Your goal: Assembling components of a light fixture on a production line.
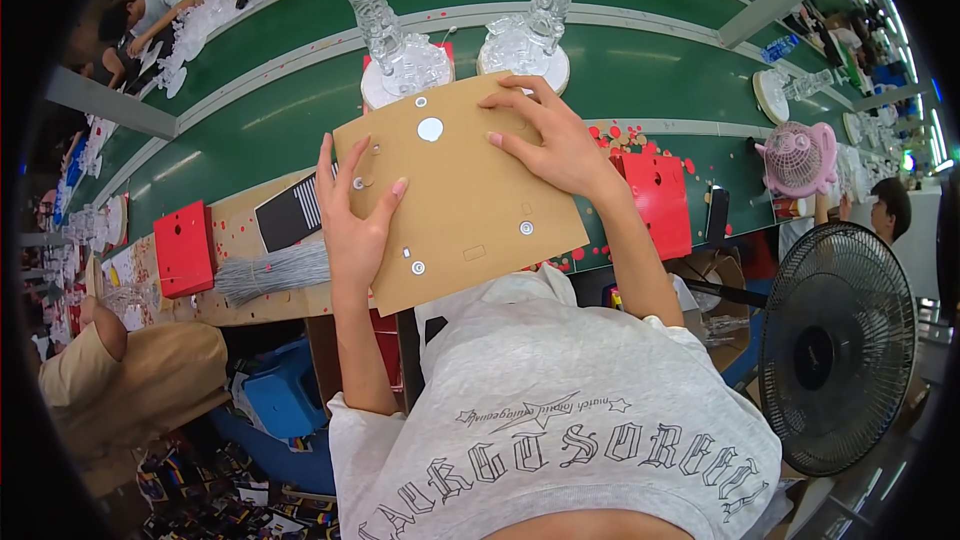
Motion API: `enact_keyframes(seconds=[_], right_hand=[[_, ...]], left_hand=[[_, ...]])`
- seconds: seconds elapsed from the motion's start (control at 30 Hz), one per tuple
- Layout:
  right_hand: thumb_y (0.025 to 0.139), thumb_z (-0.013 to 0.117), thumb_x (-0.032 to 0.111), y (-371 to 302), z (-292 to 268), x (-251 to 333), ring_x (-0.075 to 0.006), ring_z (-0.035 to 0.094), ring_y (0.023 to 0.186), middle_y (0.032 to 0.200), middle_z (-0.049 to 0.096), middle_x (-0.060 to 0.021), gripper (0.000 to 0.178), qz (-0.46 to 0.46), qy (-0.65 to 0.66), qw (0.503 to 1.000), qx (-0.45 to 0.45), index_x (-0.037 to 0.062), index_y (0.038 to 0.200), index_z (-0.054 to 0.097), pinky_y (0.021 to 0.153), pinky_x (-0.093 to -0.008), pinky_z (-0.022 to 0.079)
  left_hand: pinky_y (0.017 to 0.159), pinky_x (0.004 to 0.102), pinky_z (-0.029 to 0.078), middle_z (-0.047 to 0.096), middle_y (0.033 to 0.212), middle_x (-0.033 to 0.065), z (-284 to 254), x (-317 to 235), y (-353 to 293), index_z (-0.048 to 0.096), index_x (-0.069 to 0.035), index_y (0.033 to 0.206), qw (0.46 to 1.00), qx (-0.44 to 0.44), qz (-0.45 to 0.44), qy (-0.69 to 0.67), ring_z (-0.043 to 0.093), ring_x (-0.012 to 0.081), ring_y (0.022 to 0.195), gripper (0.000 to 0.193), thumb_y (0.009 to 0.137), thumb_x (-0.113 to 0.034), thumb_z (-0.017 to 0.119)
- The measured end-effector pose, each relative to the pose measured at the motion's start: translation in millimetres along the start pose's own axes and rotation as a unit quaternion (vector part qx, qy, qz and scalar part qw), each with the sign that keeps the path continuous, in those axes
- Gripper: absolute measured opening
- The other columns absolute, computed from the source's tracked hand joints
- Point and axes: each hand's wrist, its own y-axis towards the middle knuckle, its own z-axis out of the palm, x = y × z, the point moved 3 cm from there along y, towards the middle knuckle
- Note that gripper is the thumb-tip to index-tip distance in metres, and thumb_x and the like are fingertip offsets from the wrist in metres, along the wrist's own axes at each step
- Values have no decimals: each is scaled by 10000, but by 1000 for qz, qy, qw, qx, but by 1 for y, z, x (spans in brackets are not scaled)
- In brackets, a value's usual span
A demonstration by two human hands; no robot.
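A flat tan cardboard sheet [465, 185] lies in front of me at the table's near edge, slightly turned. It has several small holes, one larger round hole near its far end, and some cut outlines. My left hand [358, 230] is at its left side, thumb on the face and fingers spread along the edge. On the far right part rests my right hand [550, 145], its thumb and fingers apart on the surface. Beyond the sheet stand two clear glass-like pieces with tall necks, a left one [385, 35] and a right one [545, 20], on round white bases.
Red cardboard pieces lie at left [184, 248] and right [655, 202], near scattered red and tan discs [615, 135]. A bundle of grey wires [270, 275] is beside a black striped card [290, 212]. A pink fan [800, 158] and large black fan [838, 348] stand right. Other people work around.
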Motion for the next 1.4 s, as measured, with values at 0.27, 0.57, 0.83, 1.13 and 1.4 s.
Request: enact_keyframes(seconds=[0.27, 0.57, 0.83, 1.13, 1.4], right_hand=[[831, 748, 137, -3, 0, -2, -307, 472, 1347, 1445, 506, -87, 236, -48, 86, 994, -46, 77, 1035, 645, 1093, -421, 418], [760, 796, 162, -67, -9, 29, -346, 307, 1492, 1574, 417, -93, 617, -98, -8, 993, 58, 133, 1353, 626, 1218, -500, 250], [759, 794, 156, -69, -13, 36, -364, 384, 1448, 1514, 486, -133, 597, -121, -63, 991, 11, 106, 1335, 647, 1175, -482, 326], [866, 740, 203, -74, -13, 40, -259, 554, 1323, 1365, 641, -60, 400, -119, -140, 983, -3, 106, 1253, 704, 1109, -496, 383], [803, 784, 123, -77, -12, 26, -232, 628, 1217, 1239, 705, -40, 283, -184, -85, 978, -43, 112, 1085, 766, 1066, -468, 422]], left_hand=[[1178, 494, 318, 443, 1554, 135, 5, -3, -1, 641, -90, 1321, 997, 38, 53, 44, 312, 385, 1485, 517, 823, -123, 778], [1174, 551, 276, 622, 1378, 138, -29, -40, -44, 608, -63, 1351, 980, 96, 159, 73, 463, 369, 1403, 675, 725, -149, 845], [1187, 559, 231, 539, 1477, 127, -17, -39, -61, 476, -88, 1480, 978, 164, 69, 104, 447, 308, 1421, 877, 708, -233, 866], [1150, 545, 312, 514, 1507, 94, -10, -59, -50, 655, -180, 1349, 950, 187, 143, 204, 429, 354, 1423, 606, 770, -264, 815], [1143, 546, 323, 497, 1522, 98, -4, -57, -46, 670, -190, 1337, 951, 186, 156, 193, 393, 388, 1440, 591, 769, -272, 813]])
